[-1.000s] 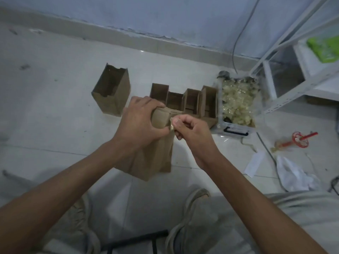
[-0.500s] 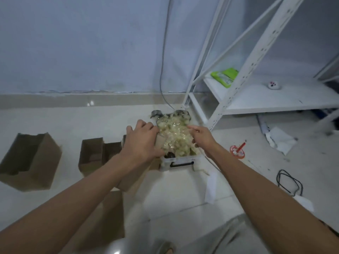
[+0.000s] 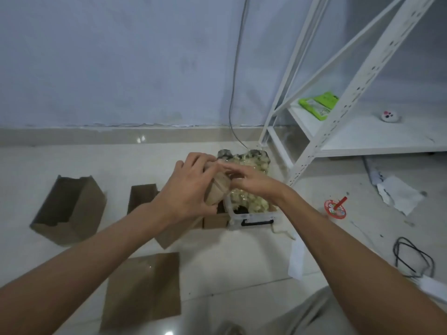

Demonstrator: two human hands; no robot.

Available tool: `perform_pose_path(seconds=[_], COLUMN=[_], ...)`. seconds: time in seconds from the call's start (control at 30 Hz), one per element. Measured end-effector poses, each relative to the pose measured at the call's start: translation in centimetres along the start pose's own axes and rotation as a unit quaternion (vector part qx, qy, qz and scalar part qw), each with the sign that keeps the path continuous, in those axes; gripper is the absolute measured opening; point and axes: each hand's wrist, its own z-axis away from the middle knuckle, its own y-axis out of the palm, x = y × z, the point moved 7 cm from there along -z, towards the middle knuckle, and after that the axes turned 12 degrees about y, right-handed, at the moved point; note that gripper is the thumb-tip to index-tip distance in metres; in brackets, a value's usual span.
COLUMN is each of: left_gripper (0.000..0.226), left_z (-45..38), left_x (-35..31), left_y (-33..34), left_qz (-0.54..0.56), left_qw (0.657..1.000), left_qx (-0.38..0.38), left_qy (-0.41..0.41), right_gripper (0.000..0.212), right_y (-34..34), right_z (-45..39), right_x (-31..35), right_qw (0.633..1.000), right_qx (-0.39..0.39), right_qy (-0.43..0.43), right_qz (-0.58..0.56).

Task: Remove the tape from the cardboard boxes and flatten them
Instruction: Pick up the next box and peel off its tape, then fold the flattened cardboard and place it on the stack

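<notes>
Right hand [image 3: 251, 183] returned, cardboard box [image 3: 217, 192] between both hands

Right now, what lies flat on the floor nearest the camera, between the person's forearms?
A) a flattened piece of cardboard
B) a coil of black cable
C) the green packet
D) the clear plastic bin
A: a flattened cardboard piece lies flat on the tiles between the forearms, nearer than the open cardboard boxes.

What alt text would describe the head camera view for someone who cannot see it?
A left hand grips a small brown cardboard box while the right hand reaches over a clear plastic bin of crumpled tape; a flattened brown box lies nearer.
</notes>
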Motion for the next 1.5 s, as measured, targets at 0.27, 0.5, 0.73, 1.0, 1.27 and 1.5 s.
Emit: perform_pose_path(seconds=[0.27, 0.5, 0.73, 1.0, 1.27, 1.5], left_gripper=[0.104, 0.126, 0.111, 0.057, 0.047, 0.02], left_z=[15.7, 28.4, 37.3, 39.1, 38.4, 38.4], left_x=[-0.1, 3.1, 5.3, 4.1, 4.3, 1.6], left_y=[-12.2, -14.3, -12.2, -9.0, -11.3, -11.4], left_qz=[0.044, 0.024, 0.015, -0.067, -0.212, -0.31], left_qw=[0.993, 0.993, 0.969, 0.977, 0.969, 0.947], left_qx=[-0.088, -0.089, -0.09, -0.051, -0.04, -0.084], left_qy=[0.065, -0.077, -0.228, -0.194, -0.125, 0.009], right_gripper=[0.126, 0.11, 0.13, 0.134, 0.087, 0.08], right_y=[12.0, 20.0, 25.9, 29.6, 30.5, 31.5], right_z=[7.4, 11.0, 12.8, 12.6, 10.0, 9.2], right_x=[12.7, 17.8, 18.2, 16.8, 15.1, 14.5], right_qw=[0.955, 0.945, 0.922, 0.89, 0.984, 0.979], right_qx=[0.016, -0.099, -0.18, -0.205, -0.025, -0.042], right_qy=[-0.224, -0.269, -0.283, -0.27, -0.108, -0.036], right_qz=[0.196, 0.159, 0.194, 0.305, 0.138, 0.195])
